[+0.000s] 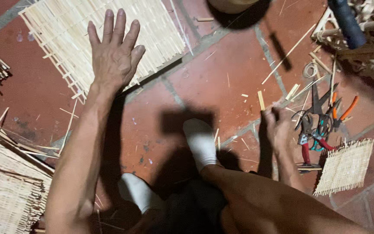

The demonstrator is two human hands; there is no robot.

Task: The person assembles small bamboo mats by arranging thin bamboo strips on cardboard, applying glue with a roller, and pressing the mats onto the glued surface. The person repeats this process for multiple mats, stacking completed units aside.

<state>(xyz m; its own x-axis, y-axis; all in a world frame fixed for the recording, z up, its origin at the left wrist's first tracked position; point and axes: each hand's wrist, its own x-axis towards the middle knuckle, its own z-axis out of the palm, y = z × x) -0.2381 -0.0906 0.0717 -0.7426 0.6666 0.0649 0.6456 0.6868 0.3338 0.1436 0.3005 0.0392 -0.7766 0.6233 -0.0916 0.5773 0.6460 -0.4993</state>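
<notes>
Bamboo under my left hand (114, 54): fingers spread flat, nothing gripped, pressing the near corner of the woven mat (109, 26) on the red tile floor (221, 82). I judge it light, springy, splintery at the frayed edges; best taken along a firm edge. My right hand (278, 125) is curled by the cutters (319, 125), but shadow hides whether it holds anything. Mat's far side is cut off.

A pale woven bamboo mat (104, 39) lies flat on the red tile floor at eleven o'clock, its edges ragged with loose slat ends. A short bamboo stick (261, 100) lies at three o'clock.
</notes>
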